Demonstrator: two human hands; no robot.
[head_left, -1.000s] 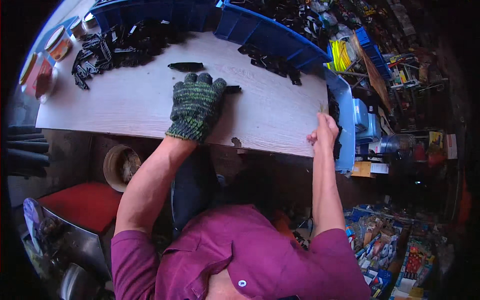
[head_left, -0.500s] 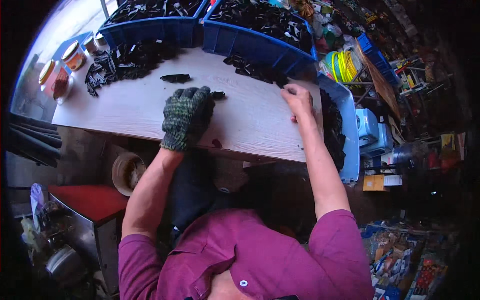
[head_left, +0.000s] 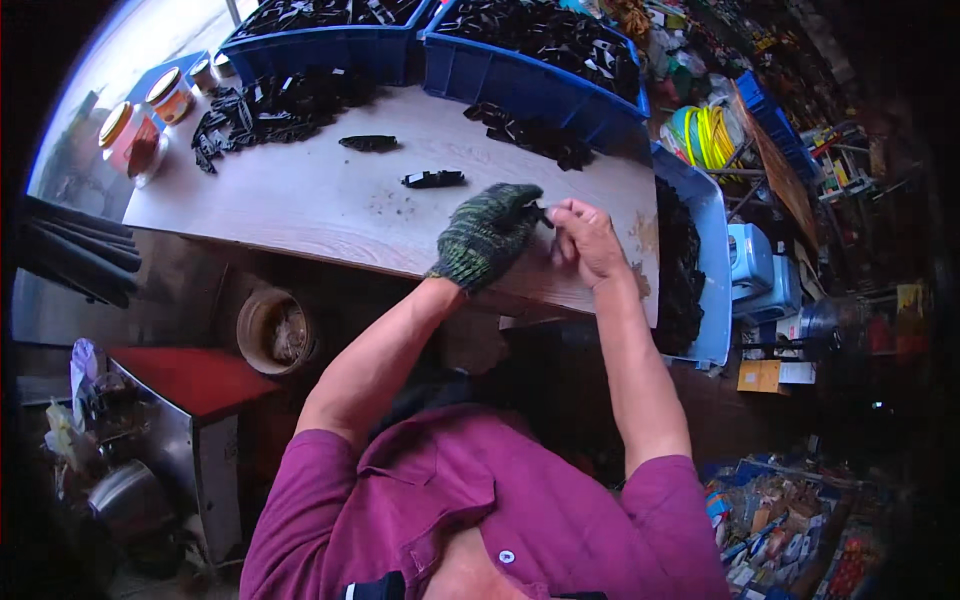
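Fingers of the bare right hand [head_left: 585,238] and the gloved left hand [head_left: 487,235] pinch together on a small black plastic part [head_left: 541,212] at frame centre, above the wooden table [head_left: 330,205], apparently mid-fitting; the next move likely needs a firm, aligned press between both hands.

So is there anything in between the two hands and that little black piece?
No, nothing visible. The gloved left hand and the bare right hand meet over the table near its front edge, both pinching the small black piece between their fingertips. The other black piece lies apart, farther back on the table.
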